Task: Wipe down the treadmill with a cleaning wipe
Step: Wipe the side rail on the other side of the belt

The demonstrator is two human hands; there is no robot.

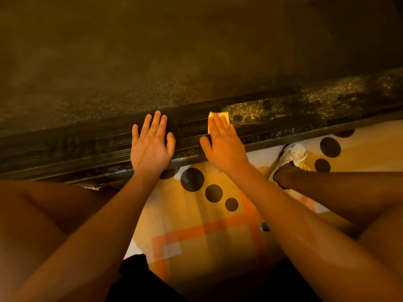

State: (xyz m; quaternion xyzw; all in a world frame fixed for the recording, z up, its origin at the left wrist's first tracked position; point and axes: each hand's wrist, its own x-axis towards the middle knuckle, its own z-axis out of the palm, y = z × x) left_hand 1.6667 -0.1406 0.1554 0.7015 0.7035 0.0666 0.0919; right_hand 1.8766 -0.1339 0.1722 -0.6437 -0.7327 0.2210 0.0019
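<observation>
Left hand [150, 147] on rail [305, 114] — free rightward

Right hand [223, 147] presses wipe [225, 115] flat on treadmill side rail [87, 147]. Left hand [150, 146] rests flat at its nine o'clock.

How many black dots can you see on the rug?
7 dots: three in a diagonal at centre, one by the left hand, two near the shoe, one half under the treadmill. More may be hidden.
</observation>
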